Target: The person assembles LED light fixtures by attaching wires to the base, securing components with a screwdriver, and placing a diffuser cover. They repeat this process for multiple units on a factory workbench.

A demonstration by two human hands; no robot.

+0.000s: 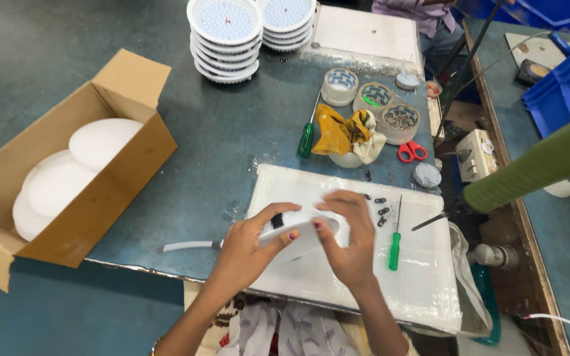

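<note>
I see both hands closed on one white round lamp housing (pixel 298 236), a smooth plastic disc held tilted over the near part of the white board. My left hand (pixel 249 247) grips its left edge, thumb on top beside a small black piece, fingers curled under. My right hand (pixel 351 240) wraps the right edge from above, fingers bent down over the rim. I cannot tell what the underside of the disc looks like.

The white board (pixel 423 277) is flat, rectangular and wrapped in glossy, wrinkled plastic film. On it, just right of my right hand, lies a slim screwdriver with a green handle (pixel 395 249), and above that a scatter of small black clips (pixel 380 211).

The table (pixel 219 151) is dull blue-grey metal, scuffed and stained. At its far edge stand two stacks of round white lamp discs (pixel 225 39), their faces dotted. Near the middle lie a larger green screwdriver (pixel 307 138), a crumpled yellow and white cloth (pixel 348 132), rolls of tape (pixel 340 86), a round tub of small metal parts (pixel 400 122) and red-handled scissors (pixel 411 151).

On the left an open cardboard box (pixel 100 191) holds smooth white domed covers (pixel 67 171). On the right a green sleeve (pixel 536 168) of another person reaches in, with blue plastic bins (pixel 562 86) behind it.
</note>
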